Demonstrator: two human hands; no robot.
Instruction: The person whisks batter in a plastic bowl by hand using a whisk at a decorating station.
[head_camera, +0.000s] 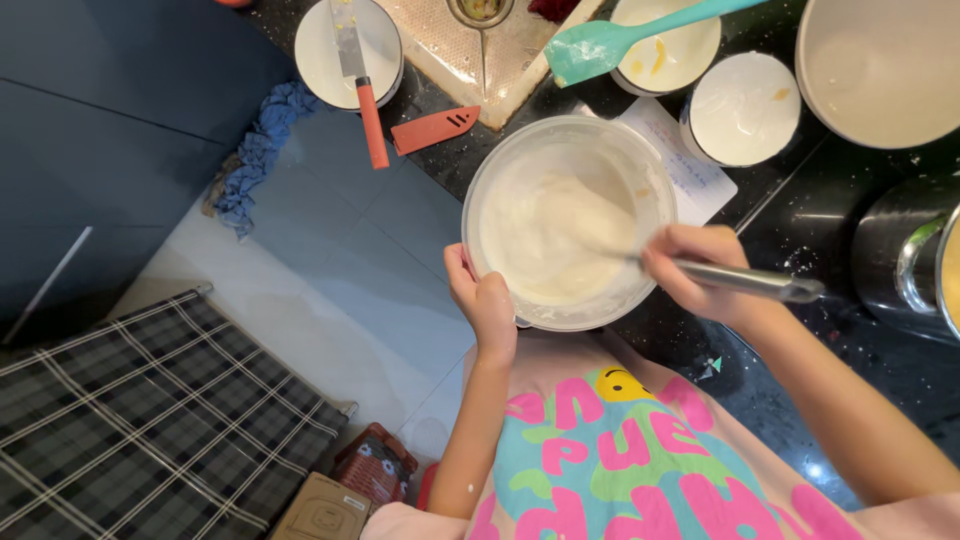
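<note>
Already the batter (548, 240) looks pale and mostly smooth in the tub (640, 170) at the counter edge. Left hand (484, 302) grips the rim; right hand (700, 270) clasps the whisk (745, 282), mixing unfinished.

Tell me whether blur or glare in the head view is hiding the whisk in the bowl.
Head view: the whisk head is motion-blurred into the pale batter, only its metal handle in the right hand stays sharp; the left hand on the bowl rim is crisp; small glare spots speckle the dark counter.
</note>
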